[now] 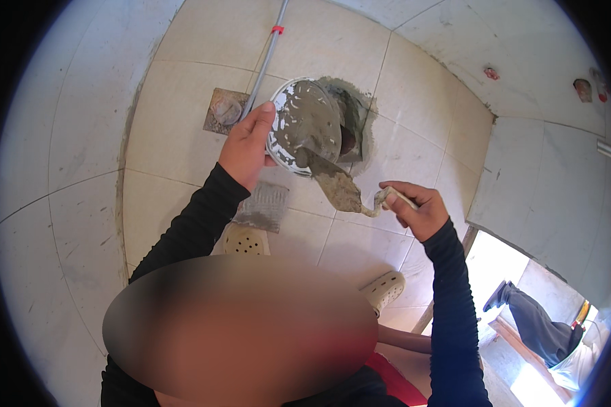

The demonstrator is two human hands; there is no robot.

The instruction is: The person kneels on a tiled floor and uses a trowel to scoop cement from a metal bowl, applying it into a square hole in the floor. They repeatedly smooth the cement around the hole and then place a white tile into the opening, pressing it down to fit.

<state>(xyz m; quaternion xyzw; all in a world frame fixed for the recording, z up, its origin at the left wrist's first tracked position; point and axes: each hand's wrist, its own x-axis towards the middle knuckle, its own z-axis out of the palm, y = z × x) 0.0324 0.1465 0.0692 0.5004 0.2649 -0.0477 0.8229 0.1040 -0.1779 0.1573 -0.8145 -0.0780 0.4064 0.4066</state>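
My left hand (246, 146) grips the left rim of a round white tub (273, 139), thumb on top of the edge. Wet grey mortar (311, 115) covers most of the tub's inside. My right hand (417, 209) is closed round the handle of a trowel (339, 190). The trowel's blade is smeared with mortar, and its tip lies in the mortar at the tub's near edge. Just to the right of the tub is an opening in the floor (349, 139) with wet mortar round its edges; the tub partly hides it.
A square plate with a rounded piece (225, 110) lies left of the tub, beside a grey pole (268, 51) with a red clip. A mortar-smeared square slab (261, 207) lies near my beige clogs (385, 290). Another person's legs (540, 322) show beyond a doorway at lower right.
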